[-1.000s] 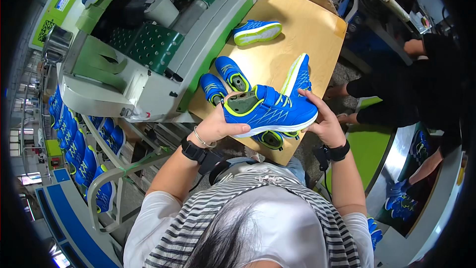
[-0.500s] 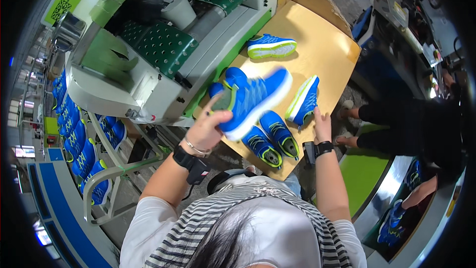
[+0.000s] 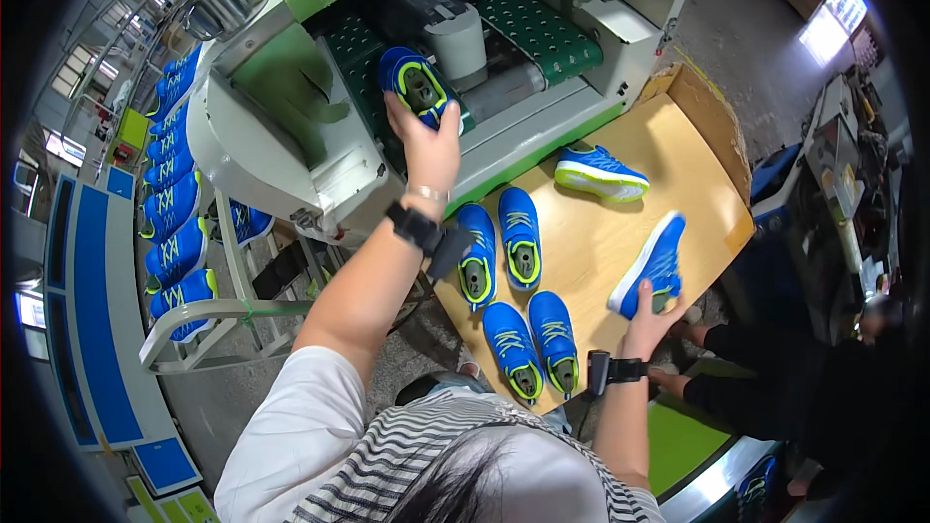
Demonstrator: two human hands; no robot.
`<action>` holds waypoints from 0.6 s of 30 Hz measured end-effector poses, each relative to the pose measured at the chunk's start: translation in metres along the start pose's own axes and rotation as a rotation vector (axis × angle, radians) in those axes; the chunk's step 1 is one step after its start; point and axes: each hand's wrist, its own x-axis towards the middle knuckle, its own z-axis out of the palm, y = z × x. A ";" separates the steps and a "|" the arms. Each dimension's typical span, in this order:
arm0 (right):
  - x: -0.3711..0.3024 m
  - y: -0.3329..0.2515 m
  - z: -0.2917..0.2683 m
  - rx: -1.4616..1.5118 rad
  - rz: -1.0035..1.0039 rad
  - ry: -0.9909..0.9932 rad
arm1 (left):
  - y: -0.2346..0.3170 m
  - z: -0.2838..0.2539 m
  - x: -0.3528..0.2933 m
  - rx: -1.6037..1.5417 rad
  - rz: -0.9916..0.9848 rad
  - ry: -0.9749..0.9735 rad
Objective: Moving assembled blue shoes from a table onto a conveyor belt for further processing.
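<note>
Left hand [image 3: 426,140] is up in the upper middle of the frame, fingers wrapped around a blue sneaker [image 3: 415,85] right over the green conveyor belt [image 3: 542,29]. Right hand [image 3: 647,322], lower right, grips a second blue sneaker [image 3: 651,263] tipped on edge on the wooden table [image 3: 601,232], just above the fingers.

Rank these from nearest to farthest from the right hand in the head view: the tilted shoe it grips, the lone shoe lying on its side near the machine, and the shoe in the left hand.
1. Tilted blue shoe, gripped in the right hand at the board's right edge.
2. Lone shoe on its side, farther up the wooden board, near the machine.
3. Shoe in the left hand, over the green belt, far upper left.
</note>
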 end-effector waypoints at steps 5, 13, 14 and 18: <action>0.055 -0.137 0.134 -0.019 -0.617 -0.464 | 0.011 -0.025 -0.105 0.123 0.321 -0.280; 0.128 -0.131 0.328 -0.755 -1.023 -0.822 | -0.001 -0.065 -0.169 0.263 0.213 -0.767; 0.149 -0.121 0.335 -0.527 -1.022 -0.938 | -0.004 -0.077 -0.166 0.302 0.197 -0.755; 0.146 -0.072 0.278 -0.325 -0.656 -0.874 | -0.028 -0.149 -0.180 0.444 0.050 -0.639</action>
